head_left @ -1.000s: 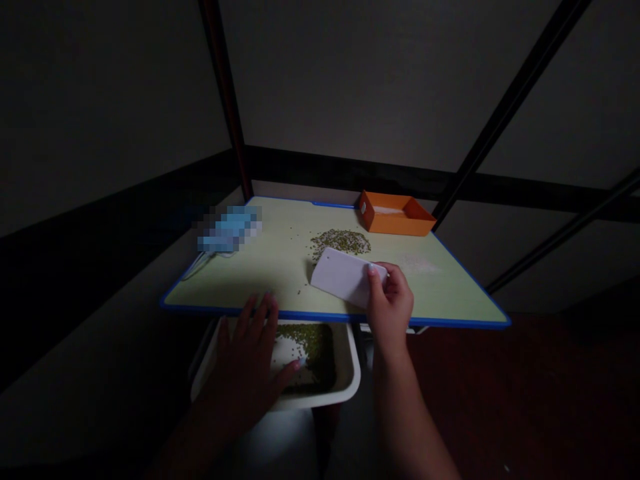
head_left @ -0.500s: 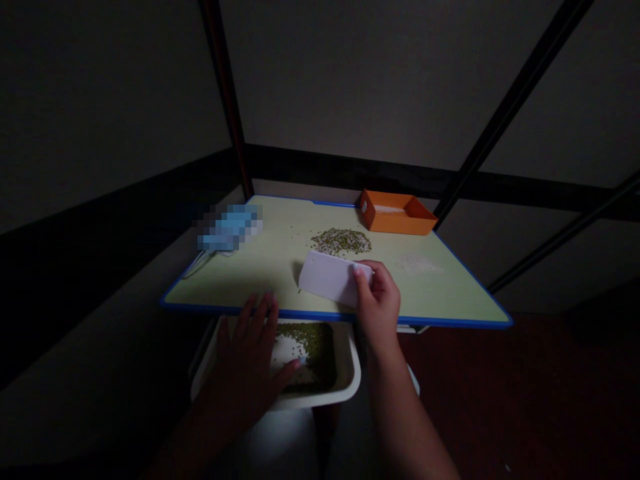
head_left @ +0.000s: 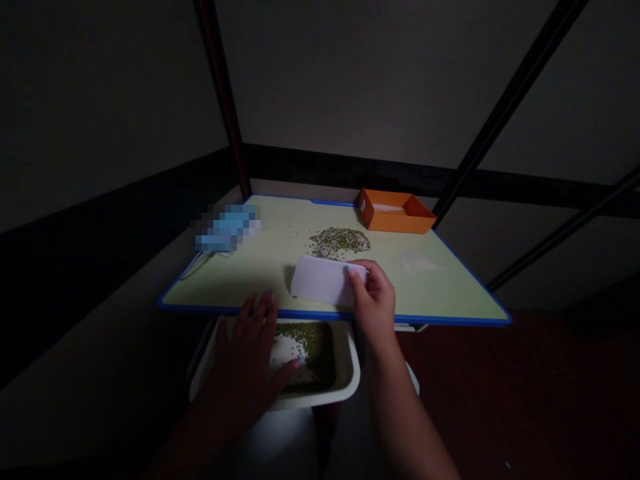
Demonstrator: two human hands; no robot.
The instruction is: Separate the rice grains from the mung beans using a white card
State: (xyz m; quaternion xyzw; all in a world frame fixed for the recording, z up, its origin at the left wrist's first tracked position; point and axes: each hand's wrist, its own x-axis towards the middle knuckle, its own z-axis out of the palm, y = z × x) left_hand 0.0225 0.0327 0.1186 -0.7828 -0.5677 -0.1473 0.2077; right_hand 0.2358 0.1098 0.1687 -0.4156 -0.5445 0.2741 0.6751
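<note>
My right hand (head_left: pixel 374 293) grips a white rectangular card (head_left: pixel 323 280) by its right end, thumb on the near face. The card stands tilted on the pale green tabletop (head_left: pixel 240 280), near its front edge. Just behind the card lies a heap of green beans mixed with white grains (head_left: pixel 340 241). My left hand (head_left: pixel 250 347) is spread with fingers apart over the left part of a white tray (head_left: pixel 354 373), its fingertips at the table's blue edge. Inside the tray, green beans (head_left: pixel 320 353) gather mostly toward the right side. My left hand hides the tray's left part.
An orange box (head_left: pixel 400 221) with some white stuff inside stands at the table's back right corner. White grains (head_left: pixel 415 261) are scattered in front of it. At the left edge lies a blurred-out blue object (head_left: pixel 227 228) with a cable. Dark wall panels surround the table.
My right hand has moved the card slightly to the left and toward me, and the card now lies more level. My left hand stays in place, still spread.
</note>
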